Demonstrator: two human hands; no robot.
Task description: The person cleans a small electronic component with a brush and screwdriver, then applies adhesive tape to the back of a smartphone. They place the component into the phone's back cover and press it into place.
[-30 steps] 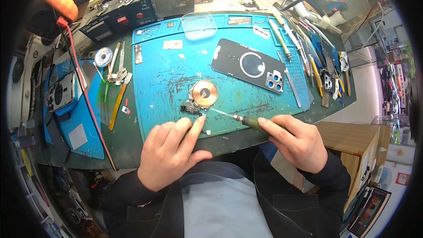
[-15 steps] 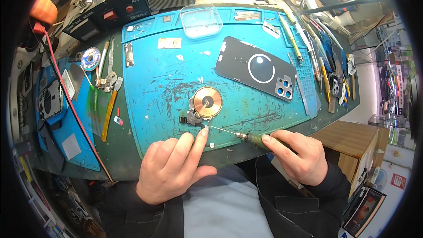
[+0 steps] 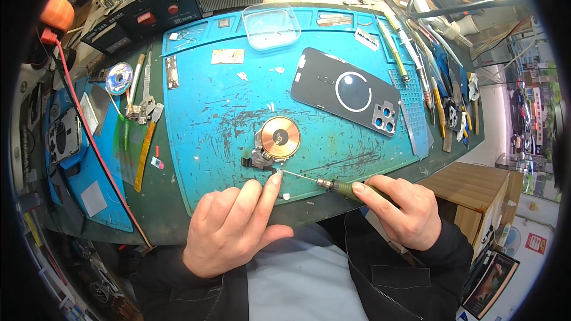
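My left hand [image 3: 238, 226] has its index fingertip on a small silvery piece beside a dark flex cable assembly [image 3: 262, 159], thumb stretched apart, other fingers loosely bent. The assembly is joined to or lying against a round copper coil [image 3: 279, 137] on the blue mat [image 3: 214, 131]. My right hand [image 3: 398, 208] is closed on a green-handled tool [image 3: 344, 189]; its thin metal tip reaches that piece by my left fingertip, though contact is too small to tell. A small white piece [image 3: 286, 196] lies just below.
A dark phone back [image 3: 324, 86] lies upper right, beside tweezers and many tools [image 3: 425, 65]. A clear container [image 3: 270, 27] sits at the back. Solder spool [image 3: 119, 78], yellow tool [image 3: 147, 154] and red cable [image 3: 104, 145] are left. A wooden cabinet [image 3: 458, 184] stands at right.
The camera view has shifted since a second ago, so the coil and both hands appear lower. Relative to the coil, my hands and the tool have barely moved.
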